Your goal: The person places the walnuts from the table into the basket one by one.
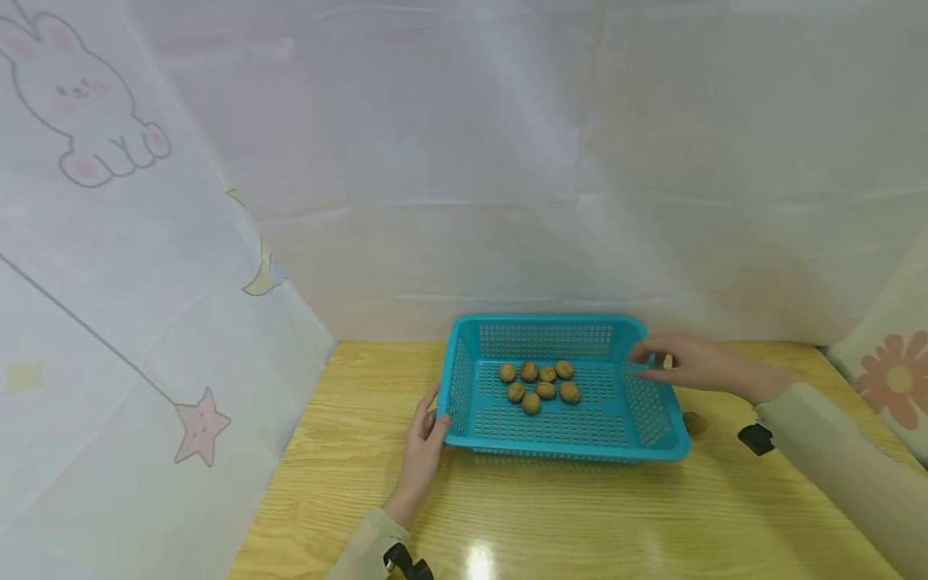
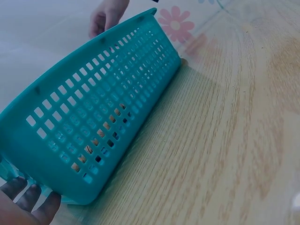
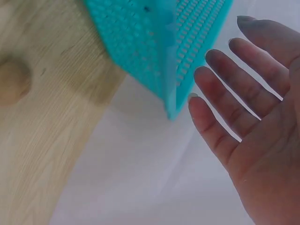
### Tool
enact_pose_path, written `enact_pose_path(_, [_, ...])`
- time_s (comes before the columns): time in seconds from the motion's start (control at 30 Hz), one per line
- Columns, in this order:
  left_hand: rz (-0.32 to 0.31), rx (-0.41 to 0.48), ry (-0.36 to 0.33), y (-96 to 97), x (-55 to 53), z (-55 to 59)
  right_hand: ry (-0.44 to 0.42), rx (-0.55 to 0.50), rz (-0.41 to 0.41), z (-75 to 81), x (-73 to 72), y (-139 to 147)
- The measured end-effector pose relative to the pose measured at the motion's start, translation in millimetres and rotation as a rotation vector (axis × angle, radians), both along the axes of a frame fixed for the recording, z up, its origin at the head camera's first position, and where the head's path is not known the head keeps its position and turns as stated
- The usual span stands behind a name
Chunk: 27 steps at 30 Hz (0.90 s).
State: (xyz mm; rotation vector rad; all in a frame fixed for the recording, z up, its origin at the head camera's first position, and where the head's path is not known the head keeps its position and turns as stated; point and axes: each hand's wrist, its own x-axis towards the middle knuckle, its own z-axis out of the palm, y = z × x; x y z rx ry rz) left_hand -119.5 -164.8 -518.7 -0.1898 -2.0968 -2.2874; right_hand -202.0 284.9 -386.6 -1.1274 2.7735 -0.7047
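A blue plastic basket (image 1: 565, 453) with slotted walls stands on the wooden table, with several walnuts (image 1: 546, 390) grouped on its floor left of the middle. My left hand (image 1: 423, 451) holds the basket's left end, thumb at the rim near the front corner; its fingertips (image 2: 29, 197) lie against the outer end wall in the left wrist view. Over the right end of the rim hovers my right hand (image 1: 685, 364). Its fingers (image 3: 229, 101) are spread and relaxed with nothing in them, apart from the basket in the right wrist view.
One loose walnut (image 1: 694, 423) lies on the table (image 1: 348, 475) just outside the basket's right wall, and appears blurred in the right wrist view. A pale cloth (image 1: 507, 161) hangs behind the table's back edge, and printed cloth (image 1: 203, 338) covers the left side.
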Motion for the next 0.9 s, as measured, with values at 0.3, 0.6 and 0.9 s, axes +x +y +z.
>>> enact_pose_path(0.3, [-0.001,-0.004,-0.001,0.0,0.4,1.3,0.035,0.006,-0.175,-12.4,30.2,55])
enact_pose_path(0.6, [0.002,-0.022,0.000,-1.9,1.2,1.7,-0.039,0.097,-0.185,-56.5,41.8,82])
enact_pose_path(0.9, [-0.003,-0.011,-0.018,-1.3,0.4,1.8,-0.095,0.125,-0.231,-88.6,40.3,81])
